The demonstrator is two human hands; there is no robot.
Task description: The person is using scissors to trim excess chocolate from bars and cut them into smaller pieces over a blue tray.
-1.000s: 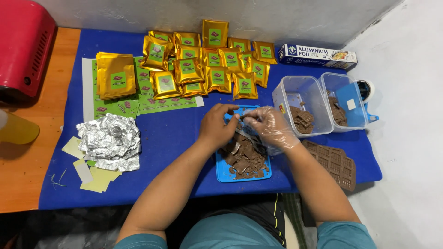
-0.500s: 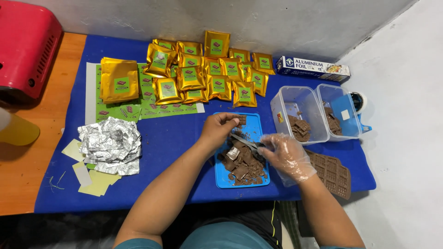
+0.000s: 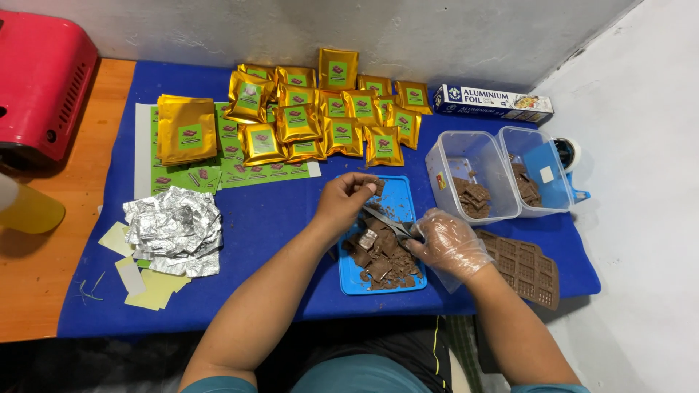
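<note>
Head view: chocolate pieces (image 3: 380, 256) are piled on the blue tray (image 3: 403, 198). One piece is pinched by the left hand (image 3: 349, 200); scissors (image 3: 389, 223) are gripped by the gloved right hand (image 3: 448, 244). Many pouches (image 3: 313, 116) are filled; the mould (image 3: 526, 266) remains.

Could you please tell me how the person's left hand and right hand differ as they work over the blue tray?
The left hand is bare; the right hand wears a clear plastic glove. The left hand pinches a small chocolate piece above the blue tray; the right hand grips scissors pointing toward the left hand. The left hand sits at the tray's far left, the right at its right edge. Both hover over chocolate pieces.
</note>
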